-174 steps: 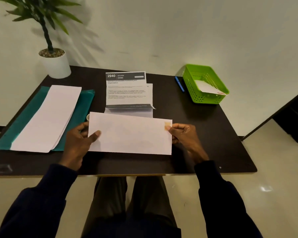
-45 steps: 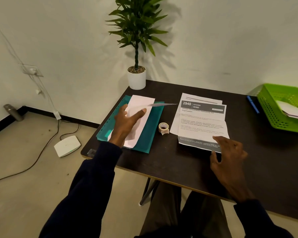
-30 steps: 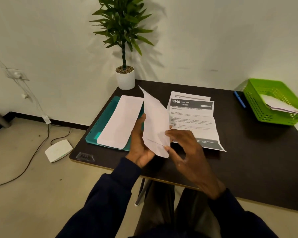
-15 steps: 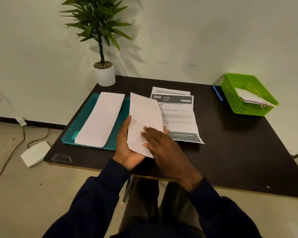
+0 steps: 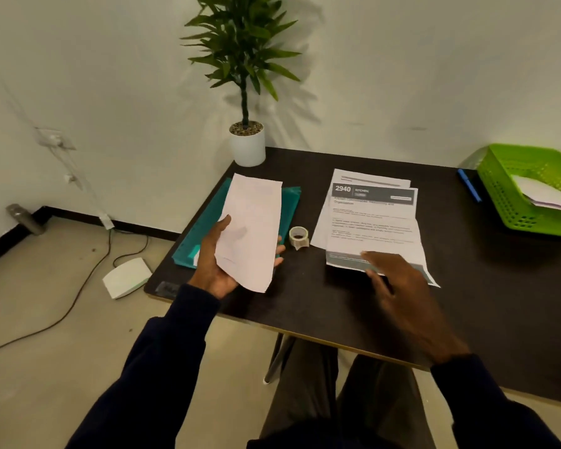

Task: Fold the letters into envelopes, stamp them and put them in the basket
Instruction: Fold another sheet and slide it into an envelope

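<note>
My left hand [image 5: 219,259] holds a white envelope [image 5: 251,228] upright above the left part of the dark table [image 5: 499,303]. My right hand [image 5: 402,293] hovers with spread fingers over the near edge of the printed letters [image 5: 373,222], which lie in a stack mid-table; whether it touches them is unclear. A small roll of stamps [image 5: 298,236] sits between envelope and letters. The green basket [image 5: 528,189] at the far right holds an envelope [image 5: 544,194].
A teal folder [image 5: 292,202] lies under the held envelope at the table's left. A potted plant [image 5: 246,137] stands at the back left corner. A blue pen [image 5: 468,189] lies beside the basket. A white box [image 5: 127,277] and cables lie on the floor at left.
Earlier both hands held the stamped envelope. My left hand then took a fresh envelope off the teal folder, and my right hand has left it and moved right to the letters.
</note>
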